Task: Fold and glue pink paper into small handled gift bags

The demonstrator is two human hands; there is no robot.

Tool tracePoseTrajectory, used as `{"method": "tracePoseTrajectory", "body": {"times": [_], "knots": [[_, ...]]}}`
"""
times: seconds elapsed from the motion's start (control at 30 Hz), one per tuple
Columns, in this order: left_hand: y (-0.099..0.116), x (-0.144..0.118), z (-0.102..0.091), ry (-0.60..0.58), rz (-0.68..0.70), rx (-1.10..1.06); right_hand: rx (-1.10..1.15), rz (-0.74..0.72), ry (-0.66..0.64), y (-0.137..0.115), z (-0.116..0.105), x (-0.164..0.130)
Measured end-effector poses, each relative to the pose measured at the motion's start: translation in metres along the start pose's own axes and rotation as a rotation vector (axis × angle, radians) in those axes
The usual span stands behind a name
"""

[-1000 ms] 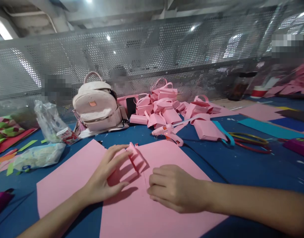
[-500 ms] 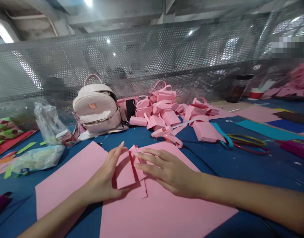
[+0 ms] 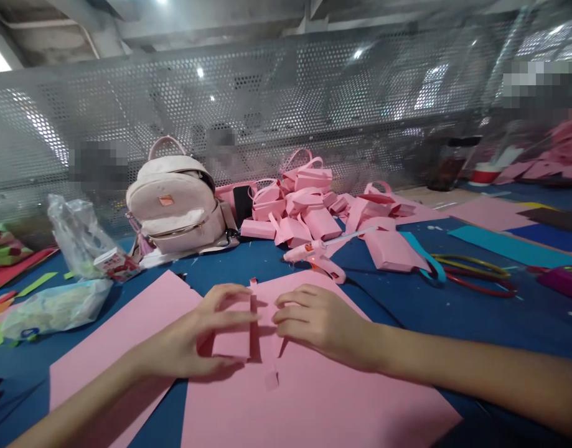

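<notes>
A small folded pink paper box (image 3: 233,336) stands on a large pink paper sheet (image 3: 314,404). My left hand (image 3: 213,333) is wrapped round it, thumb along the near side and fingers over the top. Just right of the box lies a narrow pink paper strip (image 3: 268,354), with a small tab at its near end. My right hand (image 3: 316,317) has its fingers bent and its fingertips at the right edge of this strip. The thumb of that hand is hidden beneath its palm. A second pink sheet (image 3: 127,354) lies under my left forearm.
A pink glue gun (image 3: 316,256) with its cord lies beyond the sheet. Several pink paper bags (image 3: 309,208) are piled behind it, beside a pale backpack (image 3: 173,199). Plastic bags (image 3: 56,308) lie left; coloured strips (image 3: 514,242) and wire loops (image 3: 472,264) lie right.
My left hand's fingers have come down over the paper box, which has turned a little. The strip beside it now lies flatter, and my right hand's fingers have curled in. The view has shifted slightly.
</notes>
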State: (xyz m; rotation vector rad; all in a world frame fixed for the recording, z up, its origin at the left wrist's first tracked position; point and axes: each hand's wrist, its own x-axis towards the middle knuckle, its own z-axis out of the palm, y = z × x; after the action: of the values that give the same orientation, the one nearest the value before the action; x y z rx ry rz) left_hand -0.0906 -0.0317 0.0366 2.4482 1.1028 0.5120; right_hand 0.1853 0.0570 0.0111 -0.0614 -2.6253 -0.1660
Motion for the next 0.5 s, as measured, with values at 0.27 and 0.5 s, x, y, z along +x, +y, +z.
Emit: {"method": "tracePoseTrajectory", "body": {"times": [0.27, 0.5], "knots": [[-0.002, 0.001, 0.003, -0.042, 0.110, 0.392, 0.074, 0.009, -0.001, 0.015, 0.005, -0.002], [-0.003, 0.018, 0.004, -0.064, 0.173, 0.383, 0.081, 0.026, -0.054, 0.025, 0.010, 0.001]]}}
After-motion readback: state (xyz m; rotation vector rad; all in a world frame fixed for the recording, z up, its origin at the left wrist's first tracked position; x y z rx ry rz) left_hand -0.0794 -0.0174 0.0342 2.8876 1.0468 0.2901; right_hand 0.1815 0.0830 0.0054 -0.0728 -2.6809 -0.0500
